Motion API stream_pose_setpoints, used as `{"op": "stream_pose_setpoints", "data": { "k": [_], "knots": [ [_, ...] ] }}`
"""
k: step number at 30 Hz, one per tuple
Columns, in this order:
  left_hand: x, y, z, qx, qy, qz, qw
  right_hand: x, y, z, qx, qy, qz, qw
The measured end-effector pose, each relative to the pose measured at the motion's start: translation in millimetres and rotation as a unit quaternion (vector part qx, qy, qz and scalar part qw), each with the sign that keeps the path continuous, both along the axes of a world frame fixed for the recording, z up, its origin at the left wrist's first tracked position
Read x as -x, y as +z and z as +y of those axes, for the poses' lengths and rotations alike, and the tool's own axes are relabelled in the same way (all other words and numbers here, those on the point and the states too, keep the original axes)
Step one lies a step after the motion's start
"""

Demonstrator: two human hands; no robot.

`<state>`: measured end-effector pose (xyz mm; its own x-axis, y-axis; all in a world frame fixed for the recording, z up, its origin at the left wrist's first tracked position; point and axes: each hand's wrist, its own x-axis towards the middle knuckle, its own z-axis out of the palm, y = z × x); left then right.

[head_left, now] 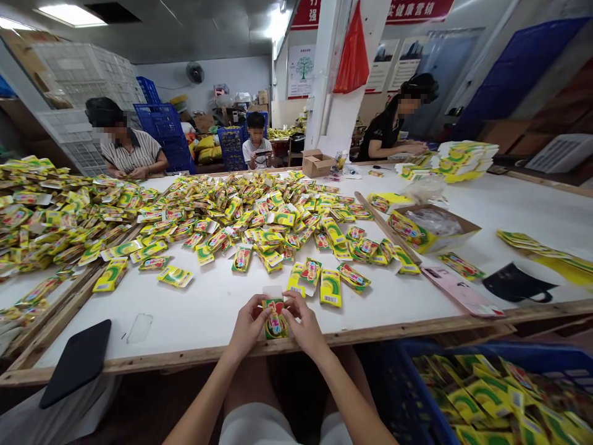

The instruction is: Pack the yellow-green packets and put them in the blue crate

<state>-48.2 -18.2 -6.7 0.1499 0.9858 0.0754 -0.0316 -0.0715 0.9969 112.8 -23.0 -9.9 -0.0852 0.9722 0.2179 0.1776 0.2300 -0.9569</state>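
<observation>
Between both hands, at the table's front edge, is a small printed carton (pixel 275 320) in yellow, green and red, its pale top flap standing up. My left hand (pixel 251 322) grips the carton's left side with thumb and fingers. On the opposite side my right hand (pixel 301 321) pinches it near the top corner. Just beyond my hands lie several similar cartons, among them a yellow carton (pixel 330 288) with a barcode. A large heap of these cartons (pixel 259 216) spreads across the white table (pixel 194 315).
A blue crate (pixel 417 395) of cartons stands at lower right. On the table lie a dark flat tablet-like object (pixel 78 358), a pink phone-like item (pixel 461 290), a black mask (pixel 516 281) and an open box (pixel 430 228) with clear plastic. Three other people sit across the table.
</observation>
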Motion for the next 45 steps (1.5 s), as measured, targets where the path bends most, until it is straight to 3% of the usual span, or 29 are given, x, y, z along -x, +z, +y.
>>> {"op": "stream_pose_setpoints", "data": {
  "k": [7,11,13,17,20,29,45],
  "knots": [
    [5,-1.3,8,-0.037,0.027,0.048,0.998,-2,8.2,21,-0.014,0.049,-0.058,0.997],
    [-2,-1.3,11,-0.048,0.054,-0.014,0.997,-2,12.9,30,-0.041,0.015,-0.037,0.998],
    [-5,-0.9,11,-0.043,0.055,-0.038,0.997,-1,14.2,30,-0.046,0.006,-0.024,0.999],
    [-7,2.6,8,-0.043,0.047,0.014,0.998,-1,19.2,22,-0.079,0.031,-0.054,0.995],
    [-9,5.4,8,-0.033,0.066,0.022,0.997,1,22.9,18,-0.091,0.006,-0.061,0.994],
    [-15,6.7,14,-0.002,0.104,-0.017,0.994,6,18.6,27,-0.032,-0.032,-0.043,0.998],
    [-14,4.5,18,0.007,0.099,-0.022,0.995,-1,20.0,33,0.008,0.003,-0.036,0.999]
  ]
}}
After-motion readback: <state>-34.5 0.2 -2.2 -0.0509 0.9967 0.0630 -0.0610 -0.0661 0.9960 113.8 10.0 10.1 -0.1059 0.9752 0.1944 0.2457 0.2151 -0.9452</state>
